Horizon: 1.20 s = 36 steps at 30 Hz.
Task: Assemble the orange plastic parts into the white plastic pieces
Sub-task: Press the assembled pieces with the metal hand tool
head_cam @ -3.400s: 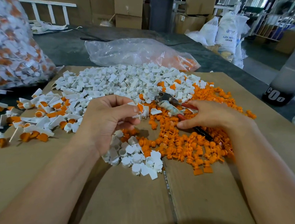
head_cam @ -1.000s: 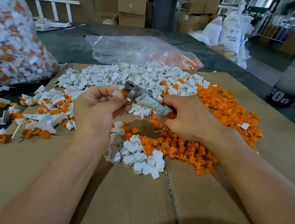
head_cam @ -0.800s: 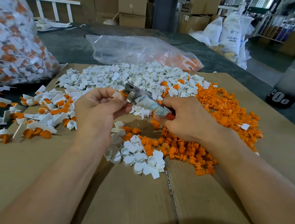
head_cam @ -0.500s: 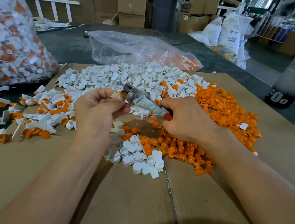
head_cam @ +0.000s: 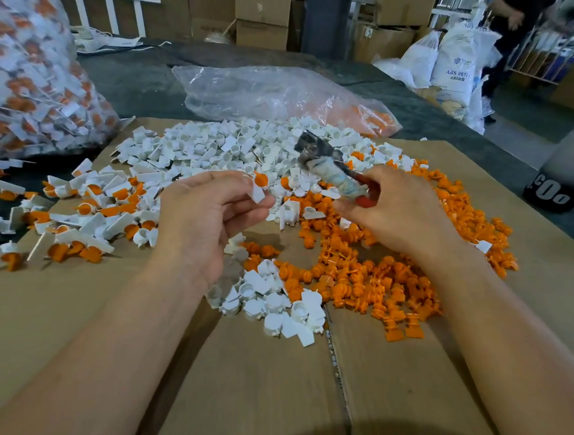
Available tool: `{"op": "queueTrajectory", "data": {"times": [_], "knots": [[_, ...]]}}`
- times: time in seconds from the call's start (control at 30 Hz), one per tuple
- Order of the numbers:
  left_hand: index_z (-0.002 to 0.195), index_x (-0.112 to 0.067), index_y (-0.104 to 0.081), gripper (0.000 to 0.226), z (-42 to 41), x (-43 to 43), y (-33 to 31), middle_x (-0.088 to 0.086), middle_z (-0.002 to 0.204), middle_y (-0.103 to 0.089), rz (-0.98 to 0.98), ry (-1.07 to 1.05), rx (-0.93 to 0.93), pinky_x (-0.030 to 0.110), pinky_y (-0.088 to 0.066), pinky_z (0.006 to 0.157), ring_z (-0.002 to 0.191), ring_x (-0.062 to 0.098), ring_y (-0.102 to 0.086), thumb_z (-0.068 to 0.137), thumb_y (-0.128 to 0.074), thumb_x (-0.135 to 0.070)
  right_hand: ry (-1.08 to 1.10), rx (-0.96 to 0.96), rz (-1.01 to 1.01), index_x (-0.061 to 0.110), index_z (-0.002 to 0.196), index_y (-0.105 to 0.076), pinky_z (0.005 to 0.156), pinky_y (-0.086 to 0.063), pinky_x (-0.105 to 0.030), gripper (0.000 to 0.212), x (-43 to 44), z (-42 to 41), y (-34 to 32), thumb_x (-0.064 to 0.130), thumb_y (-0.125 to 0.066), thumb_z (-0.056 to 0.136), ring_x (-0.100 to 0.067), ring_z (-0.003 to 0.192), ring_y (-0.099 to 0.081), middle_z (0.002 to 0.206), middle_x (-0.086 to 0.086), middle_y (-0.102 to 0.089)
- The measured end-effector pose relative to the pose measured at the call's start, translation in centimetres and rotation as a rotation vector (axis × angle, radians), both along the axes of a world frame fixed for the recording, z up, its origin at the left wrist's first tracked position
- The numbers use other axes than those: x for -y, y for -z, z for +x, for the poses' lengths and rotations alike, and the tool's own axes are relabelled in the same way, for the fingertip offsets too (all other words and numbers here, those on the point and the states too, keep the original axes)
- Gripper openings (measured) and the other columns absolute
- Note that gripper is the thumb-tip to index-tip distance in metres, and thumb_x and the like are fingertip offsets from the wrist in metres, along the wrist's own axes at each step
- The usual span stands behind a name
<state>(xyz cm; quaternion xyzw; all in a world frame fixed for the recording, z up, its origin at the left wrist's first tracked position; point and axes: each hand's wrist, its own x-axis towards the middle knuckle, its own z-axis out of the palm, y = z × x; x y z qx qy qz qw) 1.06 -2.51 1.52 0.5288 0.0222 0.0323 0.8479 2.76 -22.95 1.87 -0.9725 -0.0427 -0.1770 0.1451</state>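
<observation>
A: Far left?
B: Big clear plastic bag of joined white-and-orange pieces (head_cam: 17,77) on the dark tabletop (head_cam: 137,81). Below it, loose joined pieces (head_cam: 82,212) lie scattered across the edge of the flat brown cardboard (head_cam: 258,391).
A: Left hand?
B: Left hand (head_cam: 206,216) is raised over the cardboard. Thumb and fingertips pinch one white plastic piece with an orange part in its ring (head_cam: 257,187).
A: Middle?
B: Heap of loose white plastic pieces (head_cam: 225,146) behind the hands, and a small white cluster (head_cam: 278,300) near the wrists. Crumpled clear plastic bag (head_cam: 268,88) lies beyond the heap.
A: Right hand?
B: Right hand (head_cam: 395,209) is curled round a metal-headed tool with a wrapped, red-gripped handle (head_cam: 330,169). The tool's head tilts up, just beside the held piece, not touching it.
A: Right side?
B: Pile of loose orange plastic parts (head_cam: 369,272) under and around that hand. White sacks (head_cam: 451,60) and a person in dark clothes (head_cam: 516,3) are far back.
</observation>
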Motion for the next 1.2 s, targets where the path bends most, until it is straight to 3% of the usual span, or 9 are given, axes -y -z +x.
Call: {"op": "queueTrajectory", "data": {"times": [0.1, 0.2, 0.4, 0.7, 1.0, 1.2], "knots": [[0.071, -0.001, -0.062, 0.013, -0.3, 0.2, -0.1, 0.014, 0.061, -0.068, 0.067, 0.02, 0.0, 0.018, -0.051, 0.045, 0.054, 0.021, -0.068, 0.08, -0.058, 0.006, 0.08, -0.037, -0.05, 0.016, 0.099, -0.054, 0.052, -0.025, -0.026, 0.05, 0.7, 0.5, 0.5, 0.058, -0.062, 0.074, -0.013, 0.079, -0.042, 0.089, 0.001, -0.051], [0.066, -0.003, -0.064, 0.016, -0.5, 0.2, -0.2, 0.013, 0.06, -0.067, 0.115, 0.022, 0.005, 0.019, -0.049, 0.043, 0.051, 0.021, -0.066, 0.079, -0.06, 0.007, 0.107, -0.096, -0.071, 0.013, 0.111, -0.055, 0.065, -0.029, -0.027, 0.066, 1.1, 1.0, 0.9, 0.063, -0.065, 0.069, -0.017, 0.089, -0.047, 0.105, -0.004, -0.056], [0.066, -0.005, -0.063, 0.02, -0.8, 0.3, -0.4, 0.01, 0.056, -0.065, 0.161, 0.07, 0.022, 0.019, -0.05, 0.044, 0.052, 0.021, -0.067, 0.08, -0.059, 0.008, 0.097, -0.171, -0.105, 0.016, 0.123, -0.053, 0.074, -0.033, -0.028, 0.08, 1.1, 1.2, 1.2, 0.069, -0.064, 0.063, -0.023, 0.108, -0.051, 0.119, -0.005, -0.056], [0.07, -0.005, -0.062, 0.017, -0.9, 0.3, -0.4, 0.011, 0.059, -0.067, 0.16, 0.084, 0.024, 0.02, -0.051, 0.044, 0.053, 0.021, -0.068, 0.081, -0.059, 0.007, 0.105, -0.244, -0.105, 0.014, 0.114, -0.057, 0.074, -0.039, -0.031, 0.078, 1.3, 1.3, 1.0, 0.071, -0.061, 0.061, -0.021, 0.1, -0.051, 0.111, -0.005, -0.057], [0.069, -0.005, -0.062, 0.018, -0.8, 0.3, -0.4, 0.011, 0.058, -0.067, 0.161, 0.081, 0.024, 0.02, -0.05, 0.044, 0.053, 0.021, -0.068, 0.081, -0.058, 0.008, 0.075, -0.277, -0.093, 0.015, 0.123, -0.053, 0.079, -0.031, -0.028, 0.081, 1.4, 1.6, 1.2, 0.07, -0.06, 0.063, -0.023, 0.112, -0.046, 0.122, -0.008, -0.051], [0.067, -0.005, -0.063, 0.019, -0.8, 0.4, -0.4, 0.012, 0.057, -0.066, 0.19, 0.073, 0.027, 0.02, -0.051, 0.044, 0.053, 0.022, -0.068, 0.078, -0.059, 0.011, 0.07, -0.304, -0.082, 0.018, 0.129, -0.049, 0.086, -0.034, -0.031, 0.082, 1.6, 1.8, 1.5, 0.069, -0.06, 0.065, -0.025, 0.118, -0.042, 0.128, -0.009, -0.047]]}}
